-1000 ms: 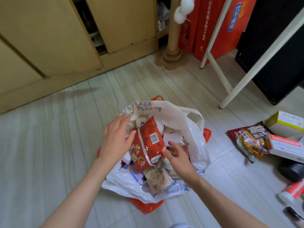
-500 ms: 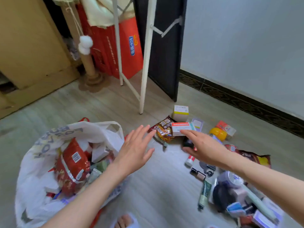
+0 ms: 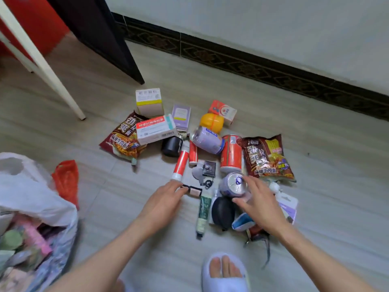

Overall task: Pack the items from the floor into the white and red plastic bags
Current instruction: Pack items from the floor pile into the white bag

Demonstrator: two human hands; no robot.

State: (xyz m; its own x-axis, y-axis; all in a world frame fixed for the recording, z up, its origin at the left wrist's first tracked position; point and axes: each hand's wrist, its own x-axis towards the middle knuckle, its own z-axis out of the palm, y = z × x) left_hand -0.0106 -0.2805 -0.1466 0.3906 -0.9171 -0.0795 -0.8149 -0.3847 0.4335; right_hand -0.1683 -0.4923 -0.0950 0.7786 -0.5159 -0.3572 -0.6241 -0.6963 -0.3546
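The white plastic bag (image 3: 31, 199) lies open at the lower left with several packed items inside, and a red bag (image 3: 65, 180) pokes out from under it. Loose items lie in a pile on the floor ahead. My left hand (image 3: 162, 203) reaches to a small black-capped bottle (image 3: 194, 191), its fingertips touching the cap. My right hand (image 3: 260, 204) is spread over a lying silver-purple can (image 3: 231, 185), index finger on the can's top and thumb below it. A green tube (image 3: 203, 213) and a black pouch (image 3: 223, 210) lie between my hands.
Farther back lie two noodle packets (image 3: 121, 140) (image 3: 267, 159), several boxes (image 3: 154, 129), a red can (image 3: 231, 153), another purple can (image 3: 207, 140), a yellow capsule (image 3: 211, 122) and red tubes (image 3: 181, 163). A white rack leg (image 3: 42, 60) stands at left. My slippered foot (image 3: 224, 272) is below.
My view swung right from the bag to the pile. Both hands left the bag and came down onto the pile, the left to the small bottle, the right to the can.
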